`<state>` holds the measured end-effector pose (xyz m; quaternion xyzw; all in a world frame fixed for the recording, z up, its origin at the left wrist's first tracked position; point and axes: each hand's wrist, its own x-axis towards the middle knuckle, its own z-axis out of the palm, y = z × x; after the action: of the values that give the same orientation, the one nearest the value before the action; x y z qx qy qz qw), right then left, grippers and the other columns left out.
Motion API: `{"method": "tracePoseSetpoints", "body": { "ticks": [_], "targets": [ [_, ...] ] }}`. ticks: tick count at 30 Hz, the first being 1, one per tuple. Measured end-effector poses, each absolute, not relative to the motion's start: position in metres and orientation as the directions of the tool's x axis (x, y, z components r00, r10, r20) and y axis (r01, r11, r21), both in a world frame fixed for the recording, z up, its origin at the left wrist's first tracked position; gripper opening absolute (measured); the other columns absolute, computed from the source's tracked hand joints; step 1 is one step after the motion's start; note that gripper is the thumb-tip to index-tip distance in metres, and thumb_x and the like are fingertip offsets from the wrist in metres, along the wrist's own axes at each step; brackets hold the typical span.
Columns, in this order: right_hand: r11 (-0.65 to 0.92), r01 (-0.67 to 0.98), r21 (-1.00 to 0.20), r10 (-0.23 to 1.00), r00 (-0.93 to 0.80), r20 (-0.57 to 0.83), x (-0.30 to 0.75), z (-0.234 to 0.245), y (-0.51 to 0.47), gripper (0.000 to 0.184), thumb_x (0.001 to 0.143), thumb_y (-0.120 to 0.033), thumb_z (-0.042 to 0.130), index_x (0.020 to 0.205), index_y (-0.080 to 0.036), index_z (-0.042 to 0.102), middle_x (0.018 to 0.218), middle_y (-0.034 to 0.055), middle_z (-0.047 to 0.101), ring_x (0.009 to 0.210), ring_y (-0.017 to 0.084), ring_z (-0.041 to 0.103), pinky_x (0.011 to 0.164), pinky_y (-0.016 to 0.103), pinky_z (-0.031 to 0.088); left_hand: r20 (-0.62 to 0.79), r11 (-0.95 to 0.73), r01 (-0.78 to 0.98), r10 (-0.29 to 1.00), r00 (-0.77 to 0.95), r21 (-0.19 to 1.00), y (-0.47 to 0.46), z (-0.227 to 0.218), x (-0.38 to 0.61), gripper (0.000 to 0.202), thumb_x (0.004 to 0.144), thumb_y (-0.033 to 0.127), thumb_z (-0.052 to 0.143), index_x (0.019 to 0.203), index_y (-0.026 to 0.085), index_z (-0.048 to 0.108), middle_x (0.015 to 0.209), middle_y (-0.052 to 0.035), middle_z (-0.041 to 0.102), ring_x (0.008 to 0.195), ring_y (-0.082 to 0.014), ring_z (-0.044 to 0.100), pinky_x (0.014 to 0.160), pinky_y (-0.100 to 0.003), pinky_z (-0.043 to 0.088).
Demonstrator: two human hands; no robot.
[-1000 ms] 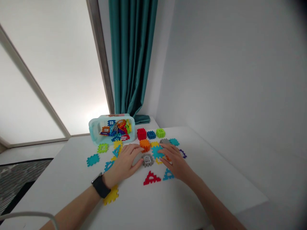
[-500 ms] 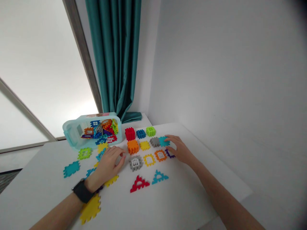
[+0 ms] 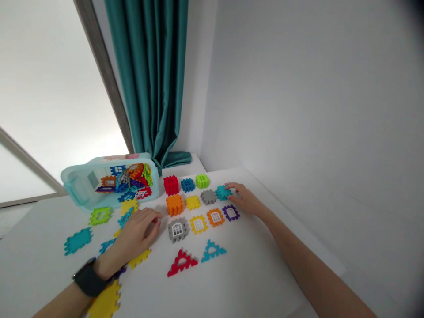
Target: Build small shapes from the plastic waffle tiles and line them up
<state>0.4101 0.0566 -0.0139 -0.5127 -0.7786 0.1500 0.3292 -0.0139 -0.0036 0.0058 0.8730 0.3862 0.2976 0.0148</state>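
The head-worn camera is looking forward and down from just above the white bench (image 3: 225,287), facing the teal curtain (image 3: 145,79), keeping the left hand (image 3: 135,234) and right hand (image 3: 243,198) close in view.

The left arm (image 3: 59,304) wore a black wristwatch (image 3: 88,277) on a broad strap, just above the left hand (image 3: 137,232); the right arm (image 3: 318,269) and right hand (image 3: 245,199) were bare.

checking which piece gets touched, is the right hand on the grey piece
No, the right hand has its fingers on the teal piece, and the grey piece lies next to it, untouched.
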Motion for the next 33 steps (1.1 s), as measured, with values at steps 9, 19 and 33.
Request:
{"method": "tracePoseSetpoints", "body": {
  "ticks": [9, 19, 33],
  "targets": [
    [0.436, 0.685, -0.584, 0.895, -0.264, 0.359, 0.413, -0.019, 0.059, 0.029, 0.089, -0.029, 0.061, 0.117, -0.024, 0.065, 0.132, 0.0088, 0.066, 0.124, 0.025, 0.059, 0.109, 0.049, 0.045, 0.537, -0.778, 0.594, 0.597, 0.597, 0.205, -0.011, 0.031, 0.005, 0.017, 0.097, 0.024, 0.048, 0.101, 0.022, 0.064, 0.09, -0.0057, 0.07, 0.084, -0.0212, 0.065, 0.078, -0.034, 0.053],
    [0.459, 0.679, -0.573, 0.883, -0.277, 0.38, 0.41, -0.022, 0.057, 0.035, 0.091, -0.024, 0.06, 0.126, -0.024, 0.061, 0.133, 0.0079, 0.064, 0.125, 0.022, 0.059, 0.11, 0.047, 0.045, 0.295, -0.884, 0.405, 0.461, 0.837, 0.233, -0.01, 0.048, 0.092, 0.016, 0.095, 0.022, 0.054, 0.109, 0.023, 0.064, 0.114, -0.0084, 0.065, 0.106, -0.0242, 0.063, 0.092, -0.038, 0.054],
    [0.499, 0.627, -0.598, 0.866, -0.346, 0.361, 0.412, -0.023, 0.062, 0.034, 0.089, -0.021, 0.063, 0.123, -0.025, 0.064, 0.134, 0.008, 0.064, 0.127, 0.023, 0.057, 0.113, 0.048, 0.042, 0.232, -0.896, 0.372, 0.426, 0.874, 0.243, -0.001, 0.042, 0.125, 0.021, 0.093, 0.023, 0.059, 0.114, 0.022, 0.062, 0.117, -0.009, 0.066, 0.113, -0.0269, 0.062, 0.098, -0.042, 0.05]
  ]
}}
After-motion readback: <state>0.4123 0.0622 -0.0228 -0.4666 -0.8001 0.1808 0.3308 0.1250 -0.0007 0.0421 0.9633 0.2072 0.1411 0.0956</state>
